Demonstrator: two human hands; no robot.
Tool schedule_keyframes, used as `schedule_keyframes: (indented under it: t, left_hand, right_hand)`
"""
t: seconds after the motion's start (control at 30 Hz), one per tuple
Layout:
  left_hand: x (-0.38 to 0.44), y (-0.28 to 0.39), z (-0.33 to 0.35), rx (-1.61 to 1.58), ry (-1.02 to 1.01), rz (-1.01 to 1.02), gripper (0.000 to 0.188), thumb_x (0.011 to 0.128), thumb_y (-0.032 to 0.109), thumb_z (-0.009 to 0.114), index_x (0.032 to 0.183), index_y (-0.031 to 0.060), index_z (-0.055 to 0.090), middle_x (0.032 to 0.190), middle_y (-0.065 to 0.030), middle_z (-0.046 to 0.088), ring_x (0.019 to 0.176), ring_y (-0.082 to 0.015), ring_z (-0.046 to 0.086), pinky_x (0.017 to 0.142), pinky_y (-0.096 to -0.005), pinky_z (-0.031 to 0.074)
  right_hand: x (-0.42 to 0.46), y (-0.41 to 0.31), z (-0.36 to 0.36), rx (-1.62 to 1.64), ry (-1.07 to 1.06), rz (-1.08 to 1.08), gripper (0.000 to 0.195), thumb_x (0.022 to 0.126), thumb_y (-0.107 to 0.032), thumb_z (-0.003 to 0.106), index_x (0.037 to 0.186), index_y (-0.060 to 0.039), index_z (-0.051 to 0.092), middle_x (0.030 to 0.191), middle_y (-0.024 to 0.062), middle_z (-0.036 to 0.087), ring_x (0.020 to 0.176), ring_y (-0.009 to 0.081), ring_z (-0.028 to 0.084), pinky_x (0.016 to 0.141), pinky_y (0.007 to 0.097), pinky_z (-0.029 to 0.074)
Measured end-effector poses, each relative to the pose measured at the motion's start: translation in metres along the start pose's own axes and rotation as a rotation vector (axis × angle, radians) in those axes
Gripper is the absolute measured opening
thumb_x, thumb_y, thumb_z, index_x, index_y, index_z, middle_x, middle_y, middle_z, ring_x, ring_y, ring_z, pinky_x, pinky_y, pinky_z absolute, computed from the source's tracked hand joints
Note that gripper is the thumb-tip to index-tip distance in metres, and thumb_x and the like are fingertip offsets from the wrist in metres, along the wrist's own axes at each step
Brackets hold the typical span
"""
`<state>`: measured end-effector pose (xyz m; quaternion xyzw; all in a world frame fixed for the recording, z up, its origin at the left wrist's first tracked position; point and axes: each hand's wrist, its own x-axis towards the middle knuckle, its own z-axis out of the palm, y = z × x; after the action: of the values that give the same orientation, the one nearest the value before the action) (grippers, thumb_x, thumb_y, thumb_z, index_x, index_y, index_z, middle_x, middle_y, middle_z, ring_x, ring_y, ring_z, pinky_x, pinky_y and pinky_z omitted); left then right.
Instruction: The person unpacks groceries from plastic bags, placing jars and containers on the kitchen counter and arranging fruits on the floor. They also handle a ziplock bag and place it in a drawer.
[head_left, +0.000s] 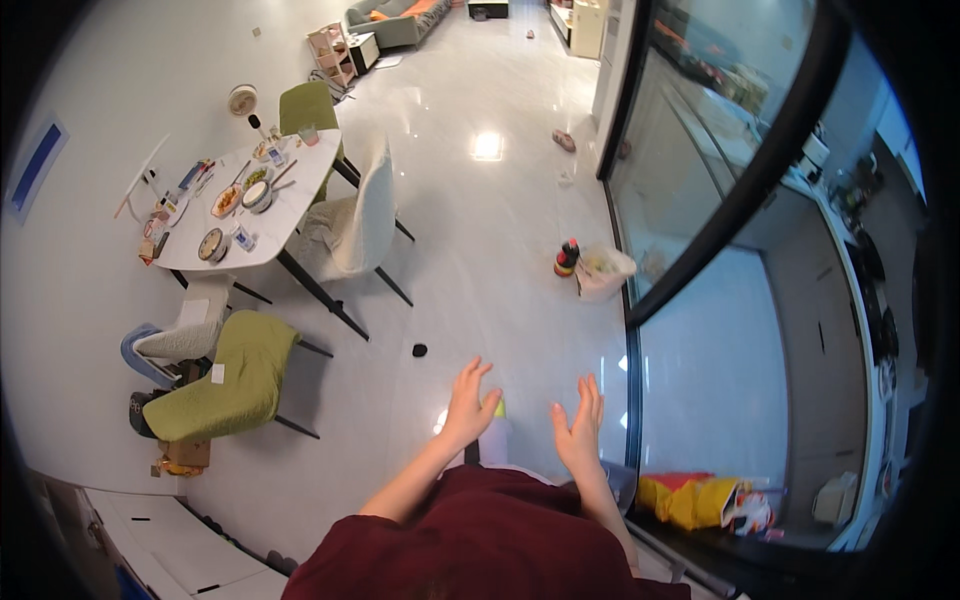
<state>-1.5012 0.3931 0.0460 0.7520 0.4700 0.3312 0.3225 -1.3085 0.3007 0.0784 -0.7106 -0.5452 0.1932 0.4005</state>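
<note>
My left hand is raised in front of my body, fingers apart, with nothing in it. To its right, also raised and empty, is my right hand, its fingers apart from the thumb. Between and below them, near my dark red shirt, a pale object with a yellow-green part is partly hidden by my left hand. Beyond the hands on the tiled floor lies a small black object. Farther off stand a dark bottle with a red cap and, beside it, a whitish plastic bag with things inside.
At left, a white dining table bears bowls and dishes, with a cream chair and a green-covered chair around it. A black-framed glass door borders the kitchen at right. Yellow bags lie at lower right.
</note>
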Motion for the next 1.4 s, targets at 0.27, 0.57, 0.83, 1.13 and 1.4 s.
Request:
schedule_keyframes:
  t: [0.27, 0.57, 0.83, 1.13, 1.4]
  left_hand:
    - [0.187, -0.033, -0.02, -0.022, -0.059, 0.042, 0.044, 0.087, 0.016, 0.063, 0.128, 0.0056, 0.049, 0.143, -0.0225, 0.037, 0.128, -0.0404, 0.039, 0.104, -0.0453, 0.035]
    - [0.305, -0.04, 0.02, -0.058, -0.161, -0.074, 0.044, 0.086, 0.015, 0.063, 0.126, 0.0031, 0.049, 0.142, -0.0232, 0.037, 0.127, -0.0401, 0.04, 0.103, -0.0445, 0.037]
    - [0.412, -0.054, 0.136, -0.062, -0.255, -0.165, 0.044, 0.086, 0.012, 0.063, 0.127, 0.0021, 0.049, 0.141, -0.0228, 0.039, 0.13, -0.0365, 0.039, 0.105, -0.0444, 0.034]
    - [0.581, -0.125, 0.327, -0.028, -0.439, -0.348, 0.044, 0.089, 0.015, 0.062, 0.128, 0.0002, 0.048, 0.133, -0.0222, 0.047, 0.124, -0.0346, 0.047, 0.098, -0.0417, 0.044]
    - [0.652, -0.261, 0.521, -0.166, -0.57, -0.72, 0.053, 0.089, 0.02, 0.061, 0.132, -0.0049, 0.041, 0.128, -0.0245, 0.051, 0.117, -0.0347, 0.054, 0.093, -0.042, 0.048]
  right_hand:
    - [0.17, 0.029, 0.039, -0.026, -0.053, 0.035, 0.061, 0.09, -0.02, 0.058, 0.138, 0.0058, 0.031, 0.145, 0.0246, 0.031, 0.128, 0.0353, 0.042, 0.114, 0.0527, 0.013]
    - [0.29, 0.12, 0.054, -0.06, -0.094, 0.237, 0.062, 0.09, -0.023, 0.06, 0.14, 0.0031, 0.033, 0.137, 0.0202, 0.044, 0.111, 0.0288, 0.058, 0.113, 0.0516, 0.016]
    - [0.431, 0.232, 0.048, -0.006, -0.172, 0.391, 0.058, 0.09, -0.028, 0.06, 0.134, 0.0035, 0.04, 0.125, 0.0183, 0.056, 0.102, 0.0289, 0.062, 0.107, 0.0504, 0.031]
    - [0.567, 0.51, 0.046, -0.003, -0.188, 0.702, 0.053, 0.09, -0.03, 0.061, 0.131, -0.0017, 0.043, 0.109, 0.02, 0.063, 0.093, 0.0352, 0.064, 0.082, 0.0415, 0.05]
    - [0.675, 0.734, 0.07, -0.134, -0.095, 0.978, 0.063, 0.091, -0.039, 0.056, 0.129, 0.009, 0.041, 0.108, 0.0257, 0.061, 0.104, 0.0405, 0.058, 0.089, 0.044, 0.045]
